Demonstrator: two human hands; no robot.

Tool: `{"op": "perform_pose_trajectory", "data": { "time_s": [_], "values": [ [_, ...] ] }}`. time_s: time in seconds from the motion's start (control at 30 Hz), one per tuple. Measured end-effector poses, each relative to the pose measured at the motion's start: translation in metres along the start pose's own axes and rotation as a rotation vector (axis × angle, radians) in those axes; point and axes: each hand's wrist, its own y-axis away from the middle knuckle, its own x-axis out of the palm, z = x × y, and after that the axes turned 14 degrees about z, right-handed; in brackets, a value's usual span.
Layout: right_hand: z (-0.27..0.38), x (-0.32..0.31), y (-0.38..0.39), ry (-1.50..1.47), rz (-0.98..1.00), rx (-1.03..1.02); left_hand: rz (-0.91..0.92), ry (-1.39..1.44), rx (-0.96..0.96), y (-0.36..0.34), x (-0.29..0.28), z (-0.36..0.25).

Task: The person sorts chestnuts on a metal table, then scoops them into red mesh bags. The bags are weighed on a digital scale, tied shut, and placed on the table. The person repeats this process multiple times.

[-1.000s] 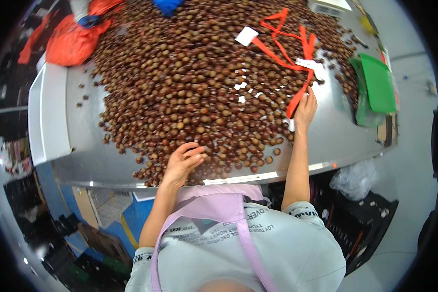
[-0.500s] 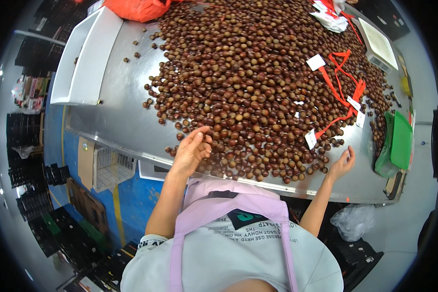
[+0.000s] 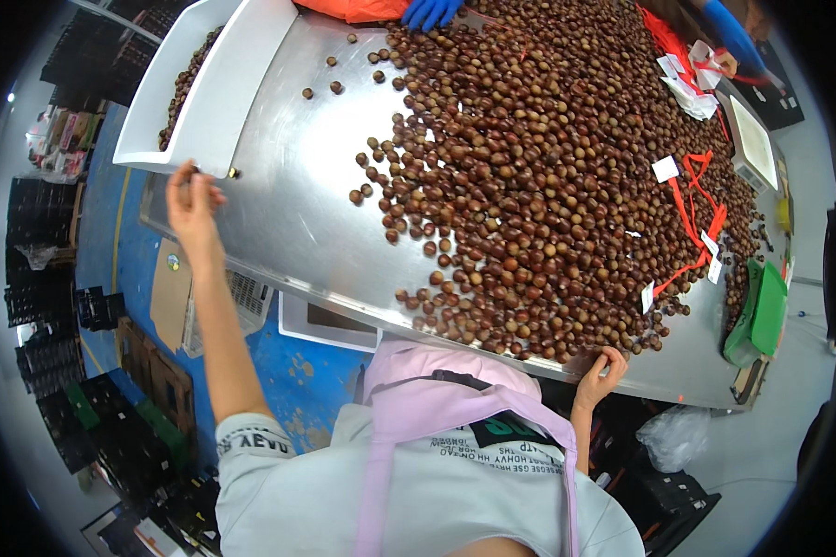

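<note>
A broad heap of round brown nuts (image 3: 548,186), macadamia-like in their shells, covers much of the metal table (image 3: 297,209). My left hand (image 3: 193,204) is stretched out to the far left, at the near end of a white bin (image 3: 237,88). Its fingers are curled together around a small dark thing that I cannot make out. Just right of those fingertips, one loose nut (image 3: 233,173) lies by the bin's corner. At the table's front edge, my right hand (image 3: 603,373) is beside the heap's near border. Its fingers are bent but apart, with nothing visible in them.
Nuts (image 3: 190,88) lie inside the white bin. Another person's blue-gloved hand (image 3: 432,11) is by a red bag (image 3: 358,7); a blue sleeve (image 3: 734,39) reaches in at the far right. Red ribbons (image 3: 692,227) with white tags lie on the heap. A green basket (image 3: 757,311) stands right.
My left hand has moved from the heap's near edge leftward to the white bin. My right hand has come in to the table edge by the nuts. Blue-gloved hands have appeared at the far side.
</note>
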Motion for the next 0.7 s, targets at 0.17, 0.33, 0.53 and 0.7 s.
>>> {"op": "perform_pose_trajectory", "data": {
  "time_s": [0.17,0.33,0.53,0.7],
  "values": [
    [0.012,0.025,0.004,0.131,-0.096,0.025,-0.089,-0.343,0.235,-0.119,-0.105,0.04],
    [0.006,0.03,0.006,0.316,-0.173,0.002,-0.067,-0.773,0.014,-0.197,-0.143,0.093],
    [0.057,0.045,0.005,0.273,-0.216,0.051,0.197,-0.836,-0.141,-0.26,-0.172,0.185],
    [0.118,0.064,-0.027,0.241,-0.068,-0.124,0.185,-0.916,-0.413,-0.278,-0.162,0.19]
  ]
}}
